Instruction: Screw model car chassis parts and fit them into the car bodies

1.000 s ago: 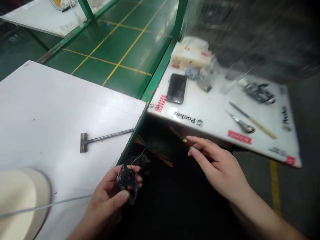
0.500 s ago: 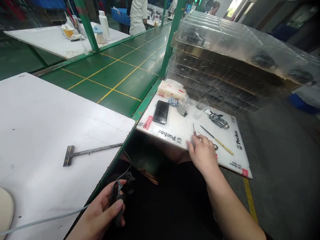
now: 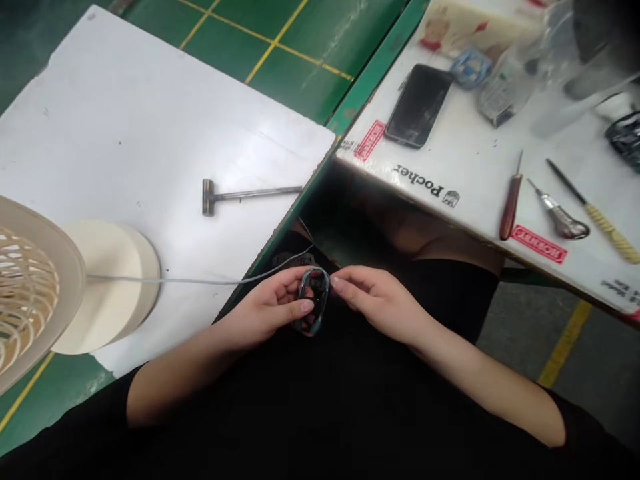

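Over my lap, my left hand (image 3: 280, 303) grips a small dark grey oval frame-like part (image 3: 320, 313) with openings through it, the thumb across its face. At its upper right edge is my right hand (image 3: 373, 297), thumb and forefinger pinched together against the rim. The part's exact kind does not show. To the right, on the white printed board, lie an awl (image 3: 511, 207) with a reddish-brown handle, a short pointed tool (image 3: 563, 217) with a shiny bulbous handle and a file (image 3: 595, 210) with a yellow wrapped handle; neither hand touches them.
A small metal hammer (image 3: 209, 197) lies on the white left table (image 3: 125, 120). A fan (image 3: 35, 293) stands at the left, its grey cord (image 3: 195, 281) passing behind my left hand. On the printed board (image 3: 390, 177) are a phone (image 3: 420, 105) and small plastic-wrapped items (image 3: 505, 90).
My right hand has left the awl on the board and come to the dark part. My left hand has lifted the part toward the middle. The view has tilted down.
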Motion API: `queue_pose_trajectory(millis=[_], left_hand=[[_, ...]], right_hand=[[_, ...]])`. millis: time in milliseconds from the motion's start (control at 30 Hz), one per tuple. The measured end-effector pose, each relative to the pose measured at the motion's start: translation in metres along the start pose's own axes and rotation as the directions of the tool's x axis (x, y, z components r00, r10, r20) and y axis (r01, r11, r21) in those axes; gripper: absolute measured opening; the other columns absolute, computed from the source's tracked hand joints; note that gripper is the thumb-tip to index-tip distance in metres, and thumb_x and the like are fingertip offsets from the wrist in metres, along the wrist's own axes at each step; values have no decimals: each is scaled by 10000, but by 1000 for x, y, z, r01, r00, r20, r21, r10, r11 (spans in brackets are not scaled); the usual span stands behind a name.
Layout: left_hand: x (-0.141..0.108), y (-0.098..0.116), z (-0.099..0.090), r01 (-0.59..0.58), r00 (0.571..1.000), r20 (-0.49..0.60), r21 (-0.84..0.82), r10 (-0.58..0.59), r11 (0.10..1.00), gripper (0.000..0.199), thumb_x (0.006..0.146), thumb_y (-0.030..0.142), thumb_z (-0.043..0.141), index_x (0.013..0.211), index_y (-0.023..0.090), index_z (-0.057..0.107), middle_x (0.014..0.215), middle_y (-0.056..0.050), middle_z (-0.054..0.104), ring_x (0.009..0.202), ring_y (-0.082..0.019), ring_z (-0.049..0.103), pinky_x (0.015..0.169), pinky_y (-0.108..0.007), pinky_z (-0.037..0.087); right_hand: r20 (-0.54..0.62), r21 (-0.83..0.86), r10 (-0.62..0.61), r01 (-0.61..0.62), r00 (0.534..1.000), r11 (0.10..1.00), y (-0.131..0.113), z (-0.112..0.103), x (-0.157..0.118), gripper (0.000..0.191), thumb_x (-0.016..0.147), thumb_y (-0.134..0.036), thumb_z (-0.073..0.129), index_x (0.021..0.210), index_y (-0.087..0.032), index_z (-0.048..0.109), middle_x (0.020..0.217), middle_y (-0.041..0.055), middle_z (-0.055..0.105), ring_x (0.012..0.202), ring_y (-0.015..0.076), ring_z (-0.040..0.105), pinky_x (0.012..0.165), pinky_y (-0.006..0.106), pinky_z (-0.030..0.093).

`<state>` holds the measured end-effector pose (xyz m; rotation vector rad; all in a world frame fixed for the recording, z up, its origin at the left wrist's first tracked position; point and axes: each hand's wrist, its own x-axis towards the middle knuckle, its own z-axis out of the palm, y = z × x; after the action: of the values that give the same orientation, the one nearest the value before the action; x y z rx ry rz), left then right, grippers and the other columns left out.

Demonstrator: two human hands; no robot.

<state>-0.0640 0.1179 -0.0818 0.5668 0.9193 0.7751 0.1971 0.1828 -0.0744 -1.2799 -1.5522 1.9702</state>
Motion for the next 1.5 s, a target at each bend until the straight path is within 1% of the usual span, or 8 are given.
queue_pose_trajectory(millis=[67,133,267,500,733,900,1100,1500], left_hand=[[-1,0,0,16,1000,25,15,-16,1000,546,1010,311,973,1532,294,813,1095,-72,757,898,-227,800,745,-371,754],[-2,1,-1,19,999,35,22,-20,1000,556,1000,312,982,1528,298,808,1100,-74,763,903,-244,816,729,-383,760],[-2,1,-1,33,997,64,31,-35,999,520,1006,310,977,1498,300,806,1140,-76,795,874,-241,832,733,-406,769],[-1,2,2,62,995,84,-7,-61,998,460,1022,282,963,1454,244,808,1126,-65,760,868,-200,815,725,-355,781],[-3,4,6,118,991,64,-62,-114,991,519,1018,278,972,1485,201,760,1089,-35,751,859,-174,807,738,-340,792],[-3,3,6,136,990,57,-68,-132,988,522,1020,282,971,1490,209,757,1050,-26,758,841,-179,814,735,-338,790],[-2,1,6,139,989,59,-84,-134,987,535,1009,280,981,1490,212,757,1089,-31,773,848,-175,822,731,-337,793],[-1,0,5,148,987,67,-52,-145,988,508,1029,324,966,1474,201,756,1051,-55,802,869,-195,831,747,-336,786]], right_hand=[[42,168,58,-65,997,984,5,6,5,548,1009,-759,847,911,-222,804,750,-4,643,689,162,551,627,299,426],[81,293,92,-112,993,950,8,7,8,598,942,-773,914,839,-213,729,692,-42,535,629,125,442,578,274,336],[162,393,121,-176,979,902,9,8,9,650,869,-784,975,814,-210,675,696,-60,489,605,95,370,548,252,276],[193,381,150,-215,970,899,12,10,9,668,882,-798,960,815,-207,657,685,-62,485,583,86,371,512,235,245],[220,363,175,-247,960,898,14,11,9,681,925,-827,910,883,-200,647,703,-55,495,592,90,391,493,226,273],[226,361,181,-255,957,897,15,12,8,690,940,-853,880,893,-208,638,721,-43,497,625,107,398,494,227,282],[234,356,172,-249,957,901,18,11,8,662,990,-842,831,915,-209,650,727,-35,508,630,117,401,497,234,284],[257,380,180,-271,949,884,19,12,10,636,997,-817,836,962,-189,739,734,-24,507,643,126,401,487,227,276]])
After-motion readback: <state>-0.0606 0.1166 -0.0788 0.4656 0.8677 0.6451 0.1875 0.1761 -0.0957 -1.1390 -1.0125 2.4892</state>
